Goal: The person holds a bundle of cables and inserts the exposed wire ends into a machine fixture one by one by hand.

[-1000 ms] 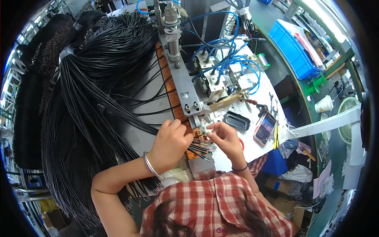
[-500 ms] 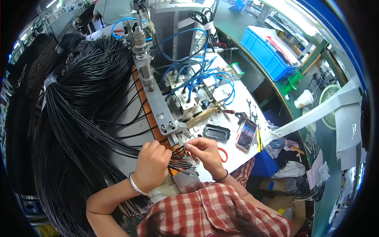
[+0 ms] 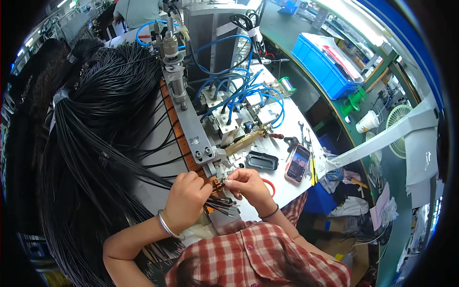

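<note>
My left hand [image 3: 188,200] is closed over a bundle of black cables [image 3: 138,173]. Their cut ends [image 3: 222,204] stick out on its right side, some with thin coloured inner wires bared. Thumb and forefinger of my right hand [image 3: 251,187] pinch together close to my left fingertips. What they pinch is too small to make out. Both hands are at the near end of an orange strip [image 3: 183,143], below the metal bar of a machine [image 3: 193,129] with blue air hoses. The fingers of my left hand are mostly hidden behind its back.
A big heap of black cables [image 3: 119,71] covers the left side. Right of the machine lie a black tray [image 3: 262,160], a phone [image 3: 298,163], wrenches [image 3: 307,136] and red scissor handles [image 3: 270,187]. A blue bin [image 3: 320,67] stands farther back. A person [image 3: 136,12] is at the far left.
My left hand has shifted slightly right, toward the right hand. My right fingers have closed in a little, remaining in a pinch. The machine and cable heap look the same.
</note>
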The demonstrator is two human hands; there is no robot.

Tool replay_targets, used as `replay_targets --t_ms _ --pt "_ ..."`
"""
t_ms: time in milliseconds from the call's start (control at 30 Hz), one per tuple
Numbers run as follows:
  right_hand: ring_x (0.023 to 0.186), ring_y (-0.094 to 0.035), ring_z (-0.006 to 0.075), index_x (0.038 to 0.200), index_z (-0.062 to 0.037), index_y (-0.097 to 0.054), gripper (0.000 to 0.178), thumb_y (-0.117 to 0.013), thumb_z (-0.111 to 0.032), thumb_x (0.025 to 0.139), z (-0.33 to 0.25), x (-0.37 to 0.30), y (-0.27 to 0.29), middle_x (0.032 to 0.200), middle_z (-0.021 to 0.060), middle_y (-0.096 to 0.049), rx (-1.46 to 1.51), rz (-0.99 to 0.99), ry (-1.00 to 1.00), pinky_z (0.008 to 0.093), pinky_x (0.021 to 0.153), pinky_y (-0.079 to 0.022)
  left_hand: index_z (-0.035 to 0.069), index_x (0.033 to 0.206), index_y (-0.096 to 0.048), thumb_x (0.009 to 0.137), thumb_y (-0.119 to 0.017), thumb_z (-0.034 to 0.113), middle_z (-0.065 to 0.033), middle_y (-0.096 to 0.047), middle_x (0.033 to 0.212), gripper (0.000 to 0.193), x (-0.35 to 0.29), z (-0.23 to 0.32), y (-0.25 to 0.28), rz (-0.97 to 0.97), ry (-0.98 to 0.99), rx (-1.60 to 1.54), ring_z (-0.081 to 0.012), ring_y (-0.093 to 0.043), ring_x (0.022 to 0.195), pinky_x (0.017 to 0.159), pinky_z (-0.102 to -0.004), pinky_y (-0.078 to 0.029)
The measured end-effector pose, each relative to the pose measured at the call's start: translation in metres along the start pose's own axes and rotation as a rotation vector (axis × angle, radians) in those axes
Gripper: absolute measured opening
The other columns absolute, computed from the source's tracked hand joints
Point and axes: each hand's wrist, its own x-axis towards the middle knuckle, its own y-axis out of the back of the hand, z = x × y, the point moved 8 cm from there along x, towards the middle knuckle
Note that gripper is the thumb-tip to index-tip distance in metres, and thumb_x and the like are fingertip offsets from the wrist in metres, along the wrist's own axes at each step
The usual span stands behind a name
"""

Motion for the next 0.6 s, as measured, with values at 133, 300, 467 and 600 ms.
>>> replay_targets --t_ms 133,300,467,600 --pt "0.052 -0.049 0.0023 0.086 -0.0021 -0.064 0.012 -0.066 -0.013 0.088 0.002 0.002 0.015 0.067 -0.0019 -0.06 -0.301 0.08 0.012 0.0181 0.045 -0.038 0.003 0.075 -0.056 0.058 -0.057 -0.003 -0.008 -0.05 0.073 0.018 -0.001 0.001 -0.003 -0.022 -0.022 -0.028 -0.0275 -0.049 0.078 0.072 -0.0379 -0.039" --pt "0.053 -0.049 0.0018 0.086 -0.0023 -0.063 0.01 -0.066 -0.012 0.088 0.013 0.01 0.02 0.068 -0.0023 -0.06 -0.322 0.11 -0.065 0.0179 0.045 -0.037 0.003 0.079 -0.058 0.058 -0.057 -0.004 -0.0084 -0.052 0.074 0.022 0.001 -0.002 0.001 0.041 0.012 -0.038 -0.0275 -0.05 0.08 0.073 -0.0372 -0.04" --pt "0.052 -0.051 0.0044 0.09 0.0006 -0.063 0.01 -0.065 -0.009 0.088 0.005 0.002 0.01 0.071 0.0021 -0.062 -0.2 0.123 0.007 0.0181 0.045 -0.039 0.002 0.083 -0.061 0.056 -0.057 -0.003 -0.0093 -0.052 0.075 0.028 -0.003 -0.005 0.001 0.0 0.048 -0.021 -0.0282 -0.051 0.08 0.073 -0.0377 -0.04" --pt "0.052 -0.051 0.0046 0.092 0.0008 -0.063 0.011 -0.064 -0.009 0.088 -0.011 -0.004 0.004 0.07 0.0019 -0.061 -0.209 0.132 0.141 0.0178 0.045 -0.039 0.001 0.08 -0.059 0.053 -0.057 -0.001 -0.0098 -0.052 0.075 0.027 -0.002 -0.006 0.002 0.022 0.073 -0.026 -0.0288 -0.05 0.08 0.073 -0.0383 -0.039"
